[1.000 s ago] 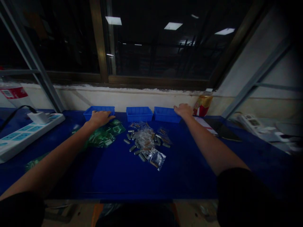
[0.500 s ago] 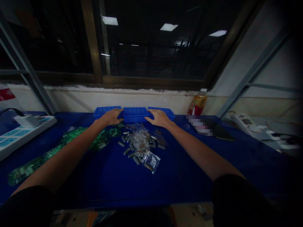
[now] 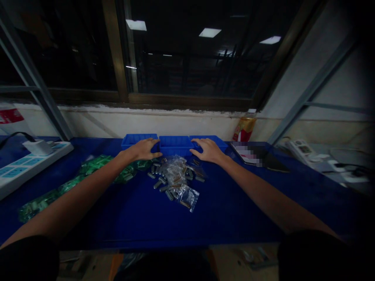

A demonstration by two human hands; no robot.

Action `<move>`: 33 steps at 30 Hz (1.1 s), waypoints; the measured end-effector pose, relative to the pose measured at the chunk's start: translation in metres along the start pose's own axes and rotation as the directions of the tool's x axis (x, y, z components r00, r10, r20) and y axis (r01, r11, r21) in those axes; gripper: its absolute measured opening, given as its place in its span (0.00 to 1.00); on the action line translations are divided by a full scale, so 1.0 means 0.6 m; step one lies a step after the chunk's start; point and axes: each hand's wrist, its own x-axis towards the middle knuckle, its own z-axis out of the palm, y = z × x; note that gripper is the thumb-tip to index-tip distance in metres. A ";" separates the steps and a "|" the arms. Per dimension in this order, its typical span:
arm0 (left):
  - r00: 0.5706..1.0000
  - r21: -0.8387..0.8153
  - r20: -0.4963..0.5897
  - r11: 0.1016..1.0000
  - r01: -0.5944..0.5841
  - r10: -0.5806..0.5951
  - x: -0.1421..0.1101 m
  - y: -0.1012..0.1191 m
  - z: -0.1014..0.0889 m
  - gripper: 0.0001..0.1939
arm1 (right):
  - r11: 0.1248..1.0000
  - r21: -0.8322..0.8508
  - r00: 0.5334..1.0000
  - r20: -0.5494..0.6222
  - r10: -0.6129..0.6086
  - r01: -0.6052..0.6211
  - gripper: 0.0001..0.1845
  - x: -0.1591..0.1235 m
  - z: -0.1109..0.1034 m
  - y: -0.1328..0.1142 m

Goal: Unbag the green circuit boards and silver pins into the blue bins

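Three small blue plastic bins stand side by side at the back of the table. My left hand (image 3: 146, 149) is at the join of the left bin (image 3: 125, 141) and the middle bin (image 3: 175, 150), its fingers over the rim and its thumb at the middle bin's front corner. My right hand (image 3: 208, 150) grips the middle bin's other side, beside the right bin (image 3: 219, 143). Just in front lies a pile of small metal cylinders (image 3: 164, 188) and clear plastic bags (image 3: 175, 171). One clear bag (image 3: 189, 198) with a thin brass-coloured piece inside lies nearest me.
Green bags of small parts (image 3: 41, 203) stretch along the left under my forearm. A white power strip (image 3: 32, 166) lies at the far left. On the right are a dark flat device (image 3: 272, 162), a red and gold packet (image 3: 244, 128) and another power strip (image 3: 304, 150).
The bins have shifted to the right and slightly toward me, both hands moving with them. The pile of cylinders and bags stays in place. My view has shifted slightly.
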 end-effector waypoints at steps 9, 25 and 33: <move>0.986 0.107 -0.123 0.987 0.122 -0.109 -0.203 -0.082 -0.059 0.34 | 0.956 0.260 0.979 -0.182 -0.093 0.139 0.16 -0.030 -0.077 -0.071; 0.991 0.049 0.017 0.991 0.128 -0.129 -0.250 -0.037 0.015 0.32 | 0.887 0.433 0.895 0.315 -0.317 0.161 0.34 -0.065 -0.066 -0.159; 0.998 0.005 -0.010 0.998 0.056 -0.056 -0.210 0.041 0.022 0.32 | 0.889 0.424 0.902 0.293 -0.316 0.174 0.35 -0.063 -0.065 -0.159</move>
